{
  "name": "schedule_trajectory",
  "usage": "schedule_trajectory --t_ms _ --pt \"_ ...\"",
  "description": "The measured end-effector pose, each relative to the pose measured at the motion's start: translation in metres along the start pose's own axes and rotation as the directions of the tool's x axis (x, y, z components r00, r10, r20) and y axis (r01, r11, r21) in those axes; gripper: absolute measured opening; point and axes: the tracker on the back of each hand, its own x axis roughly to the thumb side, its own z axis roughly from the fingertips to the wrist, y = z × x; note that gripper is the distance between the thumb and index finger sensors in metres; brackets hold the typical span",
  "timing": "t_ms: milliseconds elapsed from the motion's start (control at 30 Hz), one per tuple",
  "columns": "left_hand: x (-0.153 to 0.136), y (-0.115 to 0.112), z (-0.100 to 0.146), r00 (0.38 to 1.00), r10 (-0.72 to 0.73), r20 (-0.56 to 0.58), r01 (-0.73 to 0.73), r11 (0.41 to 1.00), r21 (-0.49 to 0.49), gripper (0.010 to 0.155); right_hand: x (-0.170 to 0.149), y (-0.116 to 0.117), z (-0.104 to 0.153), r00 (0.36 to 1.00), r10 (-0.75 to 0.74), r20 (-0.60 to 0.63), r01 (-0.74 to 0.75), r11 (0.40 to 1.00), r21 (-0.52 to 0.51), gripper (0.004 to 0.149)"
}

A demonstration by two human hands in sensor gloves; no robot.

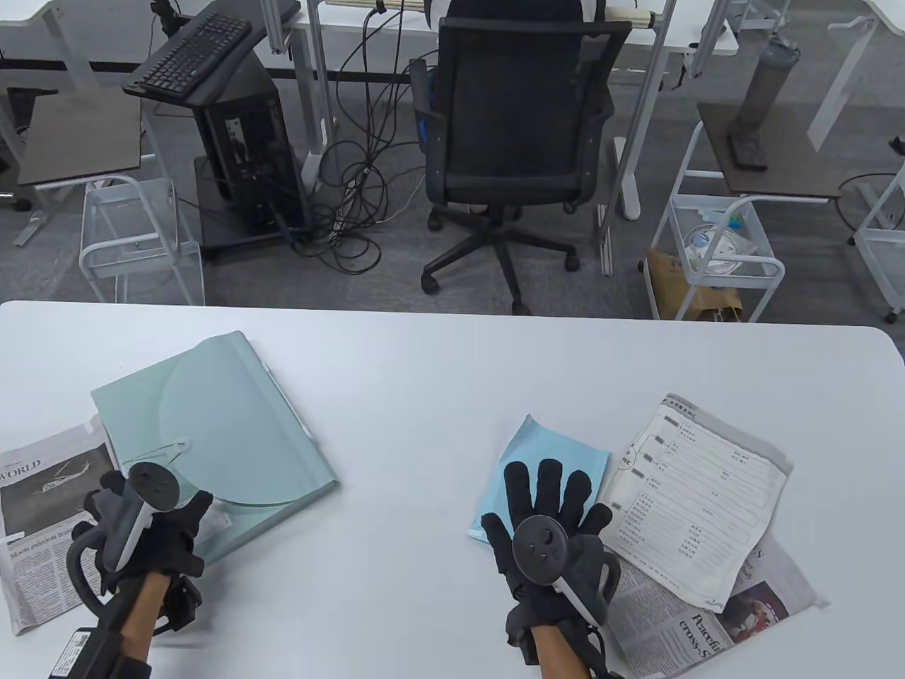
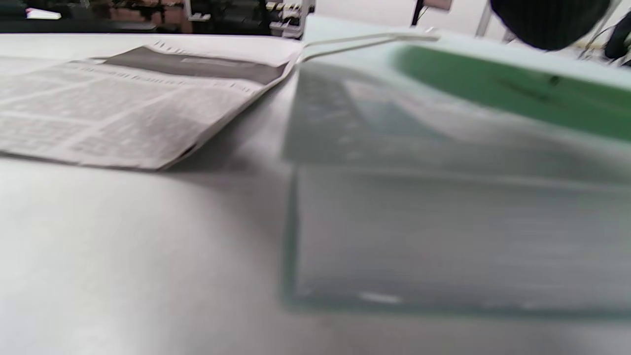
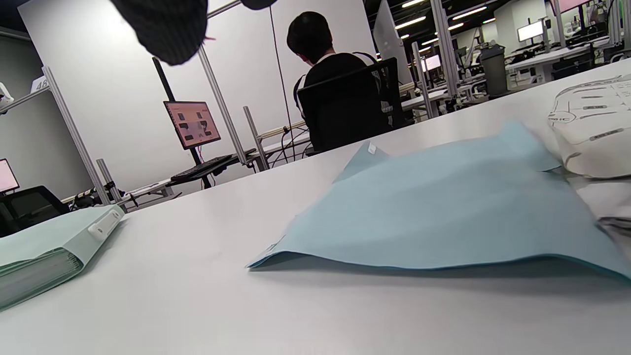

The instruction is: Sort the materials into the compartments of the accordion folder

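Note:
The pale green accordion folder (image 1: 212, 438) lies closed on the table's left, its elastic cord (image 1: 162, 449) looped over the round flap. My left hand (image 1: 152, 509) is at the folder's near corner, thumb out over it; the tracker hides most fingers. In the blurred left wrist view the folder (image 2: 443, 197) fills the right side, with one fingertip (image 2: 547, 19) above it. My right hand (image 1: 548, 495) is spread flat over the near part of a light blue sheet (image 1: 558, 445). In the right wrist view its fingertips (image 3: 167, 29) hang above the table, holding nothing, with the blue sheet (image 3: 434, 212) ahead.
A white printed sheet (image 1: 700, 495) lies right of the blue one, on a newspaper (image 1: 749, 608). Another newspaper (image 1: 42, 509) lies left of the folder. An office chair (image 1: 516, 127) and a seated person (image 3: 335, 84) are beyond the table's far edge.

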Motion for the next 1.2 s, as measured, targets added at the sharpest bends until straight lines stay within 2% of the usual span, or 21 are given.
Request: schedule_trajectory --t_ms 100,233,400,500,733,967,1033,1200 --pt "-0.004 -0.008 -0.007 0.999 -0.020 -0.028 0.017 0.996 -0.091 0.101 0.000 0.000 0.000 1.000 -0.001 0.003 0.001 1.000 0.001 0.069" --pt "-0.002 -0.013 -0.011 0.998 -0.053 -0.046 0.047 0.993 -0.108 0.098 0.001 0.002 -0.001 1.000 -0.003 0.001 0.003 1.000 0.012 0.069" --pt "0.001 -0.013 -0.012 0.996 -0.059 -0.072 0.054 0.996 -0.072 0.093 0.000 0.005 -0.002 1.000 0.004 -0.005 -0.004 1.000 0.024 0.069" --pt "0.002 -0.014 -0.013 0.992 -0.075 -0.098 0.070 0.996 -0.054 0.085 0.000 0.005 -0.002 1.000 0.009 -0.006 -0.009 1.000 0.018 0.069" --pt "0.012 -0.016 -0.004 0.972 -0.187 -0.145 0.200 0.977 0.079 0.068 0.000 0.005 -0.003 1.000 0.010 -0.009 -0.010 1.000 0.014 0.069" --pt "0.001 -0.017 -0.007 0.989 -0.069 -0.133 0.076 0.996 0.048 0.045 -0.002 0.004 -0.003 1.000 -0.003 -0.013 0.003 1.000 0.014 0.069" --pt "-0.001 -0.017 -0.008 0.991 -0.029 -0.129 0.032 0.999 0.023 0.042 -0.003 0.004 -0.003 1.000 -0.015 -0.014 0.016 1.000 0.017 0.069" --pt "-0.006 -0.007 -0.004 0.991 0.093 -0.095 -0.089 0.995 0.041 0.040 -0.006 0.004 -0.002 1.000 -0.021 -0.023 0.022 1.000 0.013 0.068"
